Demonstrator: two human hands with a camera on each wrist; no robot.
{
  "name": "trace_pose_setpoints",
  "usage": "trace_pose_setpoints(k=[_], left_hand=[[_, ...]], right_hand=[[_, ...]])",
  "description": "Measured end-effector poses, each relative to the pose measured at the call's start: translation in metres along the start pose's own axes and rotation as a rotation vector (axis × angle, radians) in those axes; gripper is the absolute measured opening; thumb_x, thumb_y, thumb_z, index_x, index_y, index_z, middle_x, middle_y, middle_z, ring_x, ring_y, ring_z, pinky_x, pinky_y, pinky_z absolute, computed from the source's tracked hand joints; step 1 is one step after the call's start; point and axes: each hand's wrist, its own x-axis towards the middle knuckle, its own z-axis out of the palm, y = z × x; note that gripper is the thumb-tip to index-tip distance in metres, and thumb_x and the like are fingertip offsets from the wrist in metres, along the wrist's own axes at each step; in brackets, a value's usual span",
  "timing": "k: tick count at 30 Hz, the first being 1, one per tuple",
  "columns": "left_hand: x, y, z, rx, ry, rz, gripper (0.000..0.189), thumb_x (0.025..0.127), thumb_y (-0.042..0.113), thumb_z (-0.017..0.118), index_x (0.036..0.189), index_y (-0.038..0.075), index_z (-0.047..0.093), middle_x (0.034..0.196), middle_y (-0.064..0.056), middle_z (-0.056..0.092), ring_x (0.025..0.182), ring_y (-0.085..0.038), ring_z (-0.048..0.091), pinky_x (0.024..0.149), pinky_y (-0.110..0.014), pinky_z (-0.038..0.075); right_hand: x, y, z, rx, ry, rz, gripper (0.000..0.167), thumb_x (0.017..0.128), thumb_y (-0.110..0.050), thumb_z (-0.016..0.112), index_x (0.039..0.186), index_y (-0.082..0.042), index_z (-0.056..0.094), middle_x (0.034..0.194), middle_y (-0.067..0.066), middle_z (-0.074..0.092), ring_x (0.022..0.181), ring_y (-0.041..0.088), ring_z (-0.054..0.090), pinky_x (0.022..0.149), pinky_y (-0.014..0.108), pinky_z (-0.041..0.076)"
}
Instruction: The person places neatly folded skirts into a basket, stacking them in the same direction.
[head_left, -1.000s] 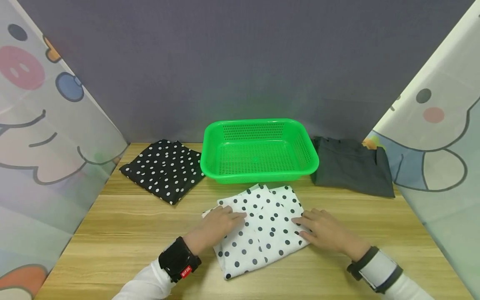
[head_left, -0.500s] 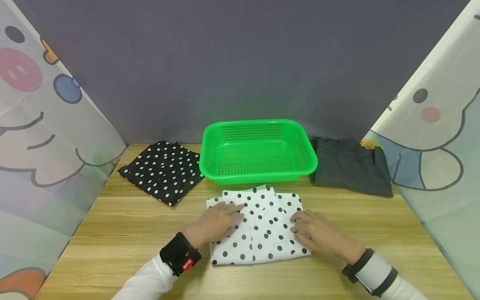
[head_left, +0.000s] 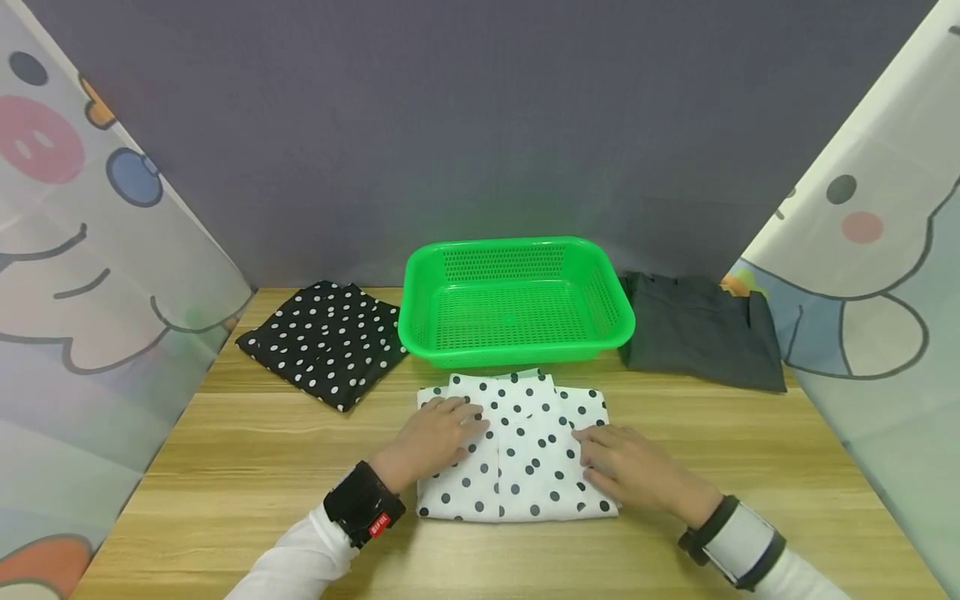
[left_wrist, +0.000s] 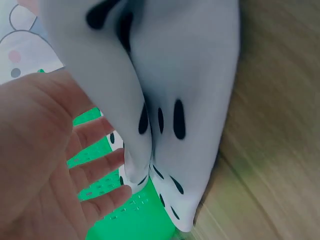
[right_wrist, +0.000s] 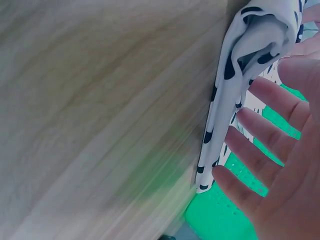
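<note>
A folded white cloth with black dots (head_left: 525,467) lies in front of the green basket, its near edge roughly level with the table front. My left hand (head_left: 435,439) rests on its left part with fingers extended. On the right side my right hand (head_left: 637,467) touches the cloth with its fingertips. In the left wrist view the left hand (left_wrist: 45,155) has its fingers spread along the fabric. The right wrist view shows the right hand (right_wrist: 285,150) with straight fingers against the rolled-looking folded edge of the cloth (right_wrist: 240,75).
Behind the cloth stands a green perforated basket (head_left: 517,358). A black cloth with white dots (head_left: 330,342) lies to its left, and a folded dark grey cloth (head_left: 701,337) to its right. All rest on a wooden table (head_left: 247,467), with a grey panel (head_left: 480,125) behind.
The white dotted cloth has turned so its near edge runs level instead of slanting, and is more squared. Both hands have stayed on it, shifting only slightly.
</note>
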Motion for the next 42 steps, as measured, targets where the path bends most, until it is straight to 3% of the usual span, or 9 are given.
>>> trace_pose_setpoints(k=[3,6,14,18,22,29,33,37,42], left_hand=[[-0.003,0.001,0.000,-0.048,0.024,-0.011,0.046,0.081,0.031,0.067,0.124,0.019,0.056,0.132,-0.006,0.051,0.121,-0.027,0.047,0.099,-0.044,0.041],[-0.007,0.003,0.001,-0.080,0.052,-0.034,0.044,0.081,0.032,0.066,0.122,0.017,0.057,0.131,-0.006,0.052,0.119,-0.026,0.049,0.098,-0.043,0.042],[-0.019,-0.001,-0.001,-0.079,0.143,-0.211,0.052,0.083,0.039,0.064,0.125,0.010,0.053,0.124,-0.010,0.053,0.111,-0.025,0.051,0.095,-0.041,0.043],[-0.026,-0.006,0.003,-0.059,0.123,-0.322,0.062,0.082,0.047,0.062,0.127,0.006,0.052,0.123,-0.016,0.054,0.111,-0.031,0.053,0.095,-0.043,0.043],[-0.031,-0.009,0.006,-0.059,0.089,-0.376,0.068,0.081,0.054,0.059,0.127,0.004,0.051,0.121,-0.020,0.055,0.105,-0.034,0.056,0.089,-0.043,0.048],[-0.033,-0.008,0.012,-0.179,0.012,-0.363,0.071,0.083,0.054,0.056,0.129,0.000,0.047,0.117,-0.017,0.057,0.101,-0.031,0.058,0.089,-0.041,0.048],[-0.029,-0.007,0.013,-0.189,0.018,-0.347,0.063,0.082,0.049,0.060,0.120,-0.001,0.051,0.096,-0.009,0.055,0.082,-0.022,0.054,0.075,-0.033,0.050],[-0.026,-0.006,0.015,-0.153,0.036,-0.332,0.053,0.081,0.044,0.063,0.109,0.001,0.053,0.082,-0.001,0.044,0.068,-0.015,0.040,0.058,-0.025,0.041],[-0.021,-0.006,0.018,-0.140,0.050,-0.323,0.042,0.079,0.036,0.064,0.102,0.002,0.055,0.082,-0.002,0.043,0.066,-0.015,0.038,0.055,-0.024,0.039]], right_hand=[[0.001,0.000,0.001,-0.009,0.007,0.013,0.005,0.087,-0.025,0.060,0.088,-0.020,0.059,0.122,0.007,0.058,0.110,0.026,0.055,0.092,0.046,0.046],[0.001,0.003,0.003,-0.030,0.041,0.062,0.015,0.086,-0.025,0.061,0.099,-0.016,0.062,0.120,0.009,0.058,0.110,0.027,0.055,0.090,0.047,0.046],[0.001,0.009,0.006,-0.071,0.124,0.263,0.043,0.086,-0.028,0.063,0.119,-0.002,0.055,0.119,0.024,0.053,0.107,0.039,0.053,0.087,0.052,0.046],[0.004,0.009,0.008,-0.091,0.099,0.357,0.048,0.086,-0.032,0.062,0.121,0.000,0.054,0.114,0.024,0.054,0.103,0.039,0.054,0.085,0.050,0.047],[0.008,0.007,0.009,-0.082,0.035,0.411,0.052,0.088,-0.036,0.058,0.125,0.000,0.052,0.114,0.023,0.054,0.102,0.038,0.053,0.083,0.050,0.048],[0.016,0.000,0.010,-0.079,-0.030,0.420,0.056,0.089,-0.040,0.055,0.128,0.000,0.049,0.115,0.027,0.051,0.102,0.039,0.052,0.083,0.051,0.048],[0.021,-0.002,0.011,-0.091,-0.049,0.404,0.054,0.087,-0.039,0.057,0.125,-0.001,0.050,0.116,0.029,0.048,0.100,0.039,0.053,0.080,0.051,0.050],[0.026,-0.003,0.013,-0.093,-0.058,0.388,0.048,0.086,-0.037,0.061,0.120,-0.005,0.052,0.108,0.025,0.049,0.086,0.030,0.053,0.064,0.040,0.051],[0.032,-0.002,0.015,-0.061,-0.055,0.364,0.041,0.085,-0.031,0.063,0.115,-0.005,0.053,0.094,0.013,0.048,0.069,0.016,0.046,0.052,0.027,0.042]])
